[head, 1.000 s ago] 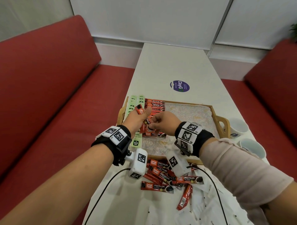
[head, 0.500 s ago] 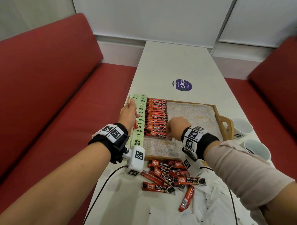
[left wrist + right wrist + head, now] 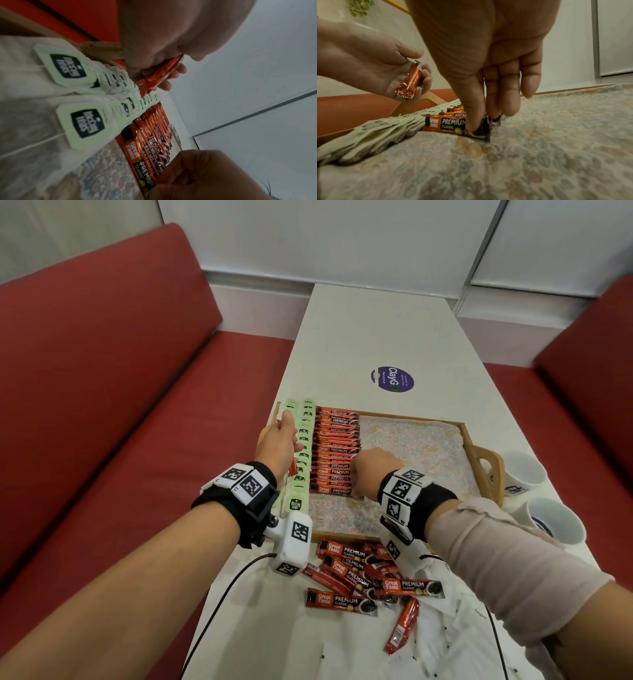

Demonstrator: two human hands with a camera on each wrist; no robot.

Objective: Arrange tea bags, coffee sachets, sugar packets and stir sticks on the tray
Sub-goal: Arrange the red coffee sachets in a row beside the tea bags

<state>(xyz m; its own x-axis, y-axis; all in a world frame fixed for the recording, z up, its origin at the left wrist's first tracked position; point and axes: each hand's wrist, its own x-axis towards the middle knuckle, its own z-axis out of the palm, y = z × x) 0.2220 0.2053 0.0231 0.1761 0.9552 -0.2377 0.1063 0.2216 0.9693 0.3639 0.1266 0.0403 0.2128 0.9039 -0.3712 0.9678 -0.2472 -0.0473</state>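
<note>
Pinching the dark end of the nearest coffee sachet (image 3: 453, 125) between thumb and fingers (image 3: 508, 86), the right hand (image 3: 375, 469) is down on the tray's patterned liner (image 3: 414, 446), at the near end of the row of red coffee sachets (image 3: 337, 450). That sachet lies flat on the liner with its label up, its other end touching the rows of green tea bags (image 3: 303, 453) that run along the tray's left side. The left hand (image 3: 279, 445) is raised over the left edge of the wooden tray (image 3: 493, 460), above the tea bags and apart from the right hand, its fingers curled around a single red sachet (image 3: 159, 75) held in the palm. On the white surface (image 3: 376, 337) just in front of the tray, under the wrists, lies a loose heap of coffee sachets (image 3: 370, 577), and nearer still a scatter of white packets (image 3: 455, 645). Two white cups (image 3: 534, 501) stand on the surface beside the tray's right handle. A round purple sticker (image 3: 392, 379) sits beyond the tray.
</note>
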